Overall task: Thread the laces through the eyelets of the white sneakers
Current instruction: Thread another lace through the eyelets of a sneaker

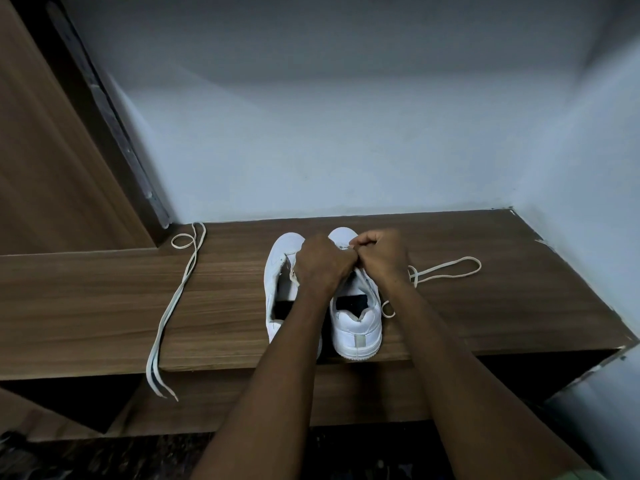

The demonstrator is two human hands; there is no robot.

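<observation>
White sneakers stand side by side on the wood-grain tabletop [485, 306], heels toward its near edge and toes toward the wall at the far edge. The left sneaker [282, 271] sits with its tongue area open and no lace visible in it; the person's left forearm crosses over its heel. The right sneaker [356, 323] has its heel just at the near edge, slightly overhanging. Both hands meet over the front of the right sneaker, near its toe. The left hand [320, 263] is curled with its knuckles up, and its fingers seem to pinch something at the eyelet row, though from here I cannot tell exactly what. The right hand [379, 252] is curled too, its fingers pressed together and pinching the lace [446, 270] close to the shoe. That lace trails off to the right of the sneaker in a long loop lying flat on the tabletop, with a smaller loop beside the heel. A second lace [173, 306] lies well apart toward the left end, looped near the far edge and running forward until its two tips hang over the near edge.
</observation>
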